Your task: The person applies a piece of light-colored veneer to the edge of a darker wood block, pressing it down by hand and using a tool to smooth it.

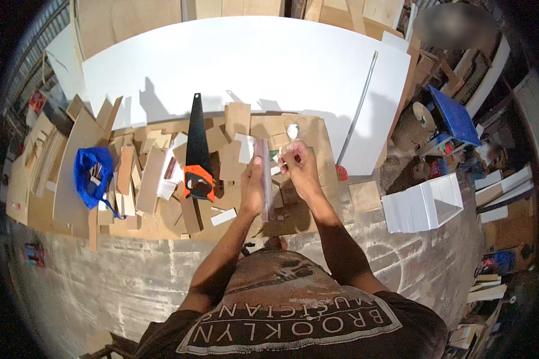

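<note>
Upright in front of me, my left hand (253, 188) grips a long narrow strip (266, 179), brownish-grey and seemingly wooden, with the thumb along its side. Just right of its upper part is my right hand (303, 170), its fingers drawn together in a pinch. Whatever may be between those fingertips is too small to make out. A small white rounded object (292, 131) lies just beyond the right hand. To the left of the strip, a handsaw (199, 152) with a black blade and orange handle rests on wood scraps, blade pointing away from me.
Wood offcuts (153, 173) cover the brown worktable (320, 134). A blue bag (94, 179) sits at the left. Behind stands a large white panel (245, 66) with a thin metal strip (358, 107) against it. On the right are a white box (422, 203) and a blue board (453, 116).
</note>
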{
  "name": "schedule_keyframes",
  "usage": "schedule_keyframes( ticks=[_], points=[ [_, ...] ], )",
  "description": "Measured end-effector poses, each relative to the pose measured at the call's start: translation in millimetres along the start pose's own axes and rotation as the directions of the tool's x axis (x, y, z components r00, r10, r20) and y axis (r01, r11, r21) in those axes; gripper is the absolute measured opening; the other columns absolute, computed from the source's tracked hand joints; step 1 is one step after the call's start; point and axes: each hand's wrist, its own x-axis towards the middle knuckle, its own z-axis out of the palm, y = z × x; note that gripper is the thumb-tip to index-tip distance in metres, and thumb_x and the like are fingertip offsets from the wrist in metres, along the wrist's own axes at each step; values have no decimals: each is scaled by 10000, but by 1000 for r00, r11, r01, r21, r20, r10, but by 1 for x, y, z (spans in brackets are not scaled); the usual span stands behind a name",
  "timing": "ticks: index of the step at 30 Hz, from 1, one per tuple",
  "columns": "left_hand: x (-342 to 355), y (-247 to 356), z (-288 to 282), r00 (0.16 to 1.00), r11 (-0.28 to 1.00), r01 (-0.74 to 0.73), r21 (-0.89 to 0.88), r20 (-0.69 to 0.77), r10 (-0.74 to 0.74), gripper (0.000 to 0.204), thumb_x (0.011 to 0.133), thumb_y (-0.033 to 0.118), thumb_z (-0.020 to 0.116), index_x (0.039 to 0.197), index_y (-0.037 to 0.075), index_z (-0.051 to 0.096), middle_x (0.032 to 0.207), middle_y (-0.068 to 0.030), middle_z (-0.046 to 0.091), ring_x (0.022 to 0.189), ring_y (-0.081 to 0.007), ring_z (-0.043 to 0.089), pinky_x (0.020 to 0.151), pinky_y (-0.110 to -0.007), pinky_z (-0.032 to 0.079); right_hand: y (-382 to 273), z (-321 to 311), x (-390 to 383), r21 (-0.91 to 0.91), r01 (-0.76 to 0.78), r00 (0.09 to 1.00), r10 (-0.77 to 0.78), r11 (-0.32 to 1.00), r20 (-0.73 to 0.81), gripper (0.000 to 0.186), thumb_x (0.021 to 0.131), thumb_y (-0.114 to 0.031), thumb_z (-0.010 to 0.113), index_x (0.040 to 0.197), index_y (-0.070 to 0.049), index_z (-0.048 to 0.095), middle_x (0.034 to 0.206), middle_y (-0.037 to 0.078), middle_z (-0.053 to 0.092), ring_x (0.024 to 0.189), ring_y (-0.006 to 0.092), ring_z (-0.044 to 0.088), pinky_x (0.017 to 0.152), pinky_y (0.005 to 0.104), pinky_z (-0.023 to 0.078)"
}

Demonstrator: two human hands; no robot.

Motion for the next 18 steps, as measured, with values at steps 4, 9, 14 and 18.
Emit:
schedule_keyframes(
  ticks=[4, 9, 14, 18],
  points=[
    [7, -11, -15, 997, 990, 29, -138, 81, -18, 569, 1017, 515, 398, 1162, -2, 585, 920, -17, 582, 804, -102, 494, 737, -278, 418, 6, 0, -14, 118, -58, 991, 43, 991, 125, 36, 949, -17, 567, 929, 4, 546, 896, 100, 663, 689, 105, 604, 607, 253, 495],
    [2, -5, -7, 998, 987, 38, -158, 47, -30, 520, 984, 558, 433, 1061, 72, 602, 816, 13, 560, 679, -89, 493, 582, -259, 391, 11, -3, -12, 71, -53, 983, 40, 996, 179, 23, 925, 12, 579, 944, 13, 593, 855, 59, 652, 655, 84, 573, 577, 233, 467],
    [2, -7, -8, 990, 969, 125, -211, 84, -109, 507, 984, 548, 438, 1074, 78, 603, 812, 17, 550, 681, -86, 497, 586, -267, 399, 16, -9, -12, 70, -65, 984, 52, 995, 172, 42, 906, -8, 633, 945, 4, 627, 797, 12, 618, 621, 57, 520, 546, 210, 428],
    [3, -12, -1, 998, 975, 56, -215, 30, -50, 523, 1003, 519, 412, 1026, 34, 608, 770, -37, 625, 642, -96, 523, 567, -269, 407, 15, -9, -16, 97, -136, 982, 121, 986, 144, 63, 899, -37, 671, 948, 0, 654, 790, -3, 613, 631, 57, 526, 550, 208, 429]
  ],
)
